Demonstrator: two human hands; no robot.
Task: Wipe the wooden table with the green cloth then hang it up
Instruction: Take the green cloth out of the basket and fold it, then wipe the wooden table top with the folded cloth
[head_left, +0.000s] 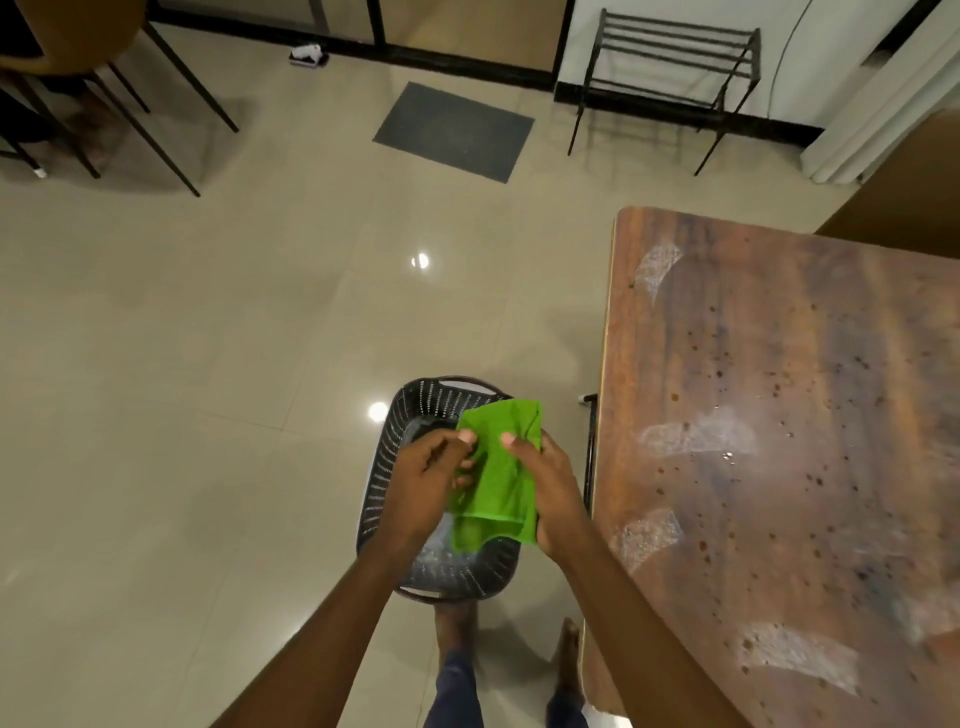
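Observation:
The green cloth (501, 478) is folded and held between both hands above a dark perforated basket (415, 410) on the floor. My left hand (426, 483) pinches the cloth's left edge. Along the cloth's right side my right hand (553, 488) grips it, thumb on top. The wooden table (779, 415) stands to the right, its brown top marked with dark specks, pale smears and a few wet spots. Both hands are left of the table edge, clear of it.
A black metal rack (670, 67) stands against the far wall. A grey floor mat (452, 130) lies on the beige tiles. Chair legs (130, 104) fill the upper left. My feet (457, 634) are just behind the basket.

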